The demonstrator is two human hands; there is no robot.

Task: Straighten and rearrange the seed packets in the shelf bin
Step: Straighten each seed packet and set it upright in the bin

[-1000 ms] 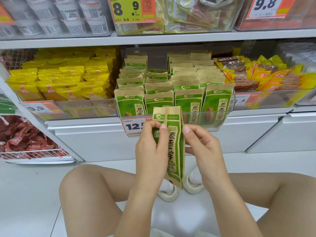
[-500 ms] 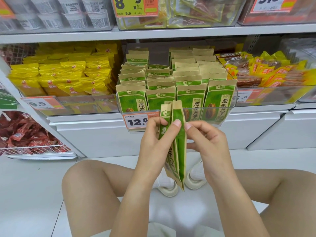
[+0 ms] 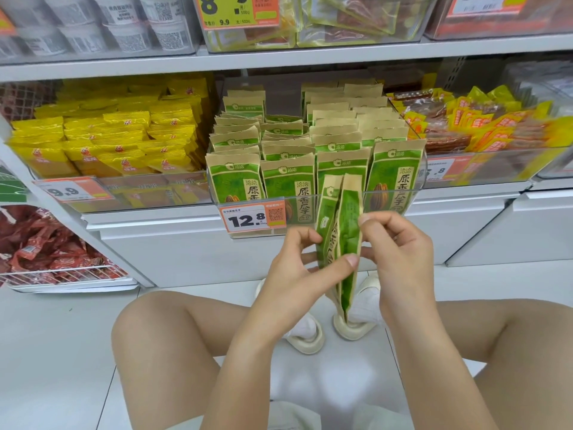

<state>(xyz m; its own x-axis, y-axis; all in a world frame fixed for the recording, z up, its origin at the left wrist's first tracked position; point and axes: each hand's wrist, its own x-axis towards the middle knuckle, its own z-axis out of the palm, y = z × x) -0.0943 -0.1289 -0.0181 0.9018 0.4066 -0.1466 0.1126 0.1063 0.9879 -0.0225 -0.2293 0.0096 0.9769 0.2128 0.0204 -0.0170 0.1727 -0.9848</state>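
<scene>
Two green-and-tan seed packets [image 3: 347, 218] stand edge-on to me between my hands, just in front of the clear shelf bin [image 3: 310, 198]. My left hand [image 3: 297, 268] holds them from the left, thumb across the front at mid-height. My right hand [image 3: 400, 243] pinches the right packet's edge between thumb and fingers. The bin holds several rows of the same packets [image 3: 288, 181], upright, with the back rows uneven and some leaning. A 12.8 price tag [image 3: 251, 216] hangs on the bin's front.
Yellow snack bags [image 3: 108, 141] fill the bin to the left, and orange-yellow packs [image 3: 483, 125] the bin to the right. A wire basket of red packs [image 3: 46, 252] sits low on the left. My knees and white shoes [image 3: 356, 318] are on the white floor below.
The held packets have turned from face-on to edge-on and risen slightly towards the bin. My left thumb slid down their front and my right fingers shifted to the right edge.
</scene>
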